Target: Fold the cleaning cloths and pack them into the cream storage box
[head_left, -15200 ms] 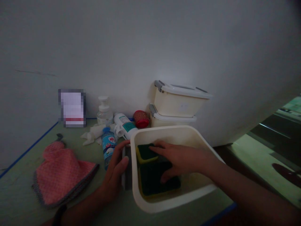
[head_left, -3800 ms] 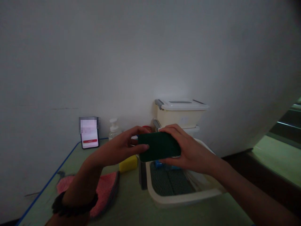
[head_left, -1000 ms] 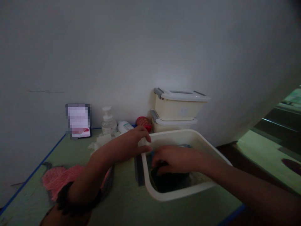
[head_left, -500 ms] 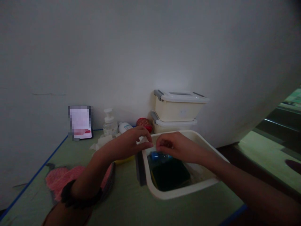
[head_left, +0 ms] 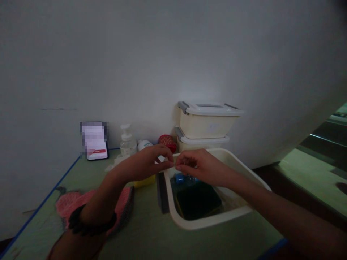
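Note:
My left hand (head_left: 148, 163) and my right hand (head_left: 202, 165) meet fingertip to fingertip above the left rim of an open cream basin (head_left: 199, 226). Thumb and fingers of each are pinched together; whatever lies between them, if anything, is too small to make out. Inside the basin, below my right hand, lies a dark green scouring sponge (head_left: 199, 201). Behind it is a clear bottle with a blue cap (head_left: 179, 178), partly covered by my right hand. A yellow sponge (head_left: 145, 181) shows on the table beneath my left hand.
A pink cloth (head_left: 73, 204) lies under my left forearm. Along the wall stand a phone (head_left: 96, 144), a pump bottle (head_left: 127, 142), a white bottle (head_left: 145, 144) and a red woven container (head_left: 167, 142). Two lidded boxes (head_left: 207, 124) are stacked behind the basin. White tissue (head_left: 118, 162) lies nearby.
The green sponge, held in both hands a few seconds ago, now lies in the basin. My right hand has let go of it, risen and moved left to meet my left hand.

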Action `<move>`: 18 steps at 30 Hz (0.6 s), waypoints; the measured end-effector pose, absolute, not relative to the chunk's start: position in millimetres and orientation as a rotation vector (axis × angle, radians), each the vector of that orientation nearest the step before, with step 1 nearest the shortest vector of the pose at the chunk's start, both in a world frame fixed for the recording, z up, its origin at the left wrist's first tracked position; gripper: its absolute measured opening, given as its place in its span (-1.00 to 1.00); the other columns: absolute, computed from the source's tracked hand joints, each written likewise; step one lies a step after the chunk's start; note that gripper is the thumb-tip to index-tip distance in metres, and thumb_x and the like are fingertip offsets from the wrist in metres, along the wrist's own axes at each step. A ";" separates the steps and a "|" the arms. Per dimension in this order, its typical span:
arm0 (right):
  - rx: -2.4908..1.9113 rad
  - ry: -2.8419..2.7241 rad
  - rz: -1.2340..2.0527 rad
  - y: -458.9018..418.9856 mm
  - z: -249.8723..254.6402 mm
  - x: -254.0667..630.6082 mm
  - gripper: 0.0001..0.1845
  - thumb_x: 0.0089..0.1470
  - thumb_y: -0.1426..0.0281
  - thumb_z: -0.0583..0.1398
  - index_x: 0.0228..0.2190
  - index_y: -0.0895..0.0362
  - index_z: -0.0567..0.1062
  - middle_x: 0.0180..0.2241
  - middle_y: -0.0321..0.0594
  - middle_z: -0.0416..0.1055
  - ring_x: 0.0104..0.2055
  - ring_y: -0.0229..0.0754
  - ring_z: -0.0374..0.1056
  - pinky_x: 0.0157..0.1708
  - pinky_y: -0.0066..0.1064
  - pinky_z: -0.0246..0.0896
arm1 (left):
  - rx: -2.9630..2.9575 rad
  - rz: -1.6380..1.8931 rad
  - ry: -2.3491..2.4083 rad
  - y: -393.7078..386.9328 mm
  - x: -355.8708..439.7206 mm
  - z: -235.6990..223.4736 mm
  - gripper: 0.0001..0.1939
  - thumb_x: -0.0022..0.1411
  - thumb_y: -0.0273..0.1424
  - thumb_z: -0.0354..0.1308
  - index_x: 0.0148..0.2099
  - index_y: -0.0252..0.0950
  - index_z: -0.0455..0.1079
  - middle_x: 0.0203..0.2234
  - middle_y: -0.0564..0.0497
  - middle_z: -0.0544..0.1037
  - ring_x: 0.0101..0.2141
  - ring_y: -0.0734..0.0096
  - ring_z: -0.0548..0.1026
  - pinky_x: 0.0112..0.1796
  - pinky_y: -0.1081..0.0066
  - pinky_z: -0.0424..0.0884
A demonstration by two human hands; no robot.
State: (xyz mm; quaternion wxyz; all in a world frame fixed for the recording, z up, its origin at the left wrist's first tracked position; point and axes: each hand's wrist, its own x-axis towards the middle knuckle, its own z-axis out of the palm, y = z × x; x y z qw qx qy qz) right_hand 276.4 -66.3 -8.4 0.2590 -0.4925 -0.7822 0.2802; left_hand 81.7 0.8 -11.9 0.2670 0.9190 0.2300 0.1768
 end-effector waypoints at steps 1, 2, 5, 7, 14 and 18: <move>-1.339 -2.132 0.750 -66.2 -8.7 276.5 -0.92 0.09 0.42 0.16 -0.41 0.17 0.43 -0.53 -0.32 0.40 -0.50 -0.35 0.30 -0.47 -0.51 0.17 | 2.498 0.476 0.630 1.4 80.9 -12.0 -0.84 0.25 -0.34 0.05 -0.20 -0.27 0.41 -0.23 -0.01 0.49 -0.22 0.39 0.45 -0.20 0.40 0.39; -1.345 -2.144 0.741 -66.2 -8.9 276.5 -0.92 0.09 0.42 0.15 -0.41 0.17 0.43 -0.53 -0.32 0.40 -0.50 -0.35 0.30 -0.47 -0.51 0.17 | 2.512 0.471 0.642 1.9 80.1 -12.0 -0.83 0.25 -0.33 0.05 -0.20 -0.27 0.41 -0.24 -0.01 0.49 -0.22 0.38 0.45 -0.21 0.40 0.38; -1.358 -2.174 0.716 -66.3 -9.5 275.7 -0.92 0.09 0.43 0.15 -0.40 0.18 0.43 -0.54 -0.33 0.38 -0.51 -0.36 0.29 -0.48 -0.52 0.15 | 2.514 0.439 0.664 2.7 78.5 -11.2 -0.81 0.25 -0.30 0.05 -0.20 -0.28 0.41 -0.25 -0.03 0.48 -0.23 0.37 0.45 -0.23 0.38 0.37; -1.360 -2.186 0.705 -65.9 -9.7 274.5 -0.92 0.09 0.43 0.15 -0.41 0.18 0.43 -0.56 -0.35 0.36 -0.53 -0.37 0.27 -0.50 -0.53 0.14 | 2.499 0.425 0.670 2.3 78.0 -10.7 -0.79 0.24 -0.29 0.04 -0.19 -0.29 0.40 -0.24 -0.04 0.48 -0.23 0.35 0.45 -0.21 0.37 0.36; -1.333 -2.246 0.696 -63.1 -8.7 267.7 -0.93 0.08 0.44 0.15 -0.42 0.16 0.42 -0.57 -0.36 0.34 -0.53 -0.36 0.26 -0.49 -0.52 0.13 | 2.496 0.404 1.011 10.0 67.8 -21.3 -0.75 0.26 -0.32 -0.10 -0.12 -0.33 0.29 -0.25 -0.13 0.47 -0.27 0.29 0.45 -0.24 0.33 0.36; -1.339 -2.269 0.694 -63.4 -8.3 264.3 -0.93 0.08 0.42 0.15 -0.41 0.15 0.43 -0.57 -0.36 0.34 -0.53 -0.34 0.26 -0.48 -0.50 0.13 | 2.453 0.116 1.139 23.0 55.6 -36.4 -0.73 0.17 -0.28 0.00 -0.16 -0.34 0.34 -0.28 -0.12 0.50 -0.29 0.24 0.49 -0.29 0.34 0.37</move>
